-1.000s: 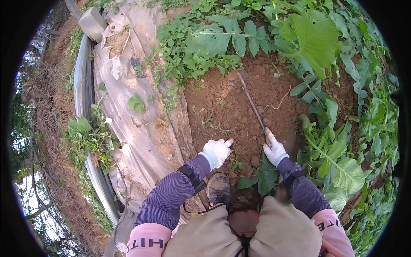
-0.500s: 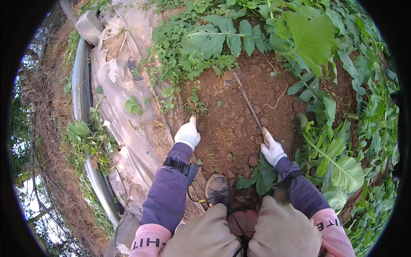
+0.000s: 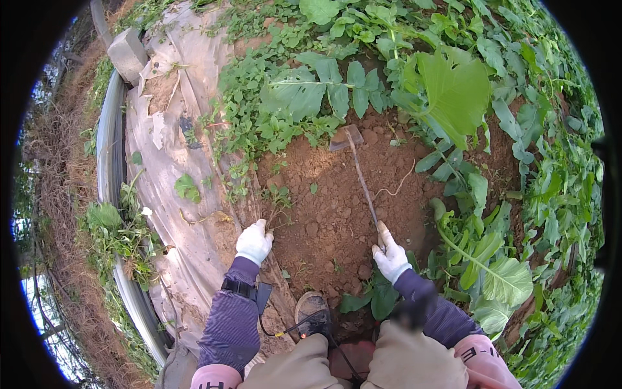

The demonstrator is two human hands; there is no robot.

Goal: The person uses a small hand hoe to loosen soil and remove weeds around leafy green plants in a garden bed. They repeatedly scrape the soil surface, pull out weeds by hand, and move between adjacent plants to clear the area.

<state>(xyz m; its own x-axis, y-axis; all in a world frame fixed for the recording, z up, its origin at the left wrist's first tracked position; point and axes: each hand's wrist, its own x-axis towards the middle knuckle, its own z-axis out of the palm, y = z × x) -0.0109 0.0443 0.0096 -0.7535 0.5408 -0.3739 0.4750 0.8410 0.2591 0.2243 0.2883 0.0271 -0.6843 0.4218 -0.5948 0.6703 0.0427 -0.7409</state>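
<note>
Both white-gloved hands are busy: my left hand (image 3: 254, 242) has moved down and now pinches a small green weed (image 3: 278, 196) beyond its fingertips, my right hand (image 3: 391, 258) still clenched round the long-handled metal hoe (image 3: 358, 170).

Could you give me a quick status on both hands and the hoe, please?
Right hand gripping hoe, blade in red soil. Left hand at small weed by plastic sheeting. Leafy plants crowd the patch.
</note>
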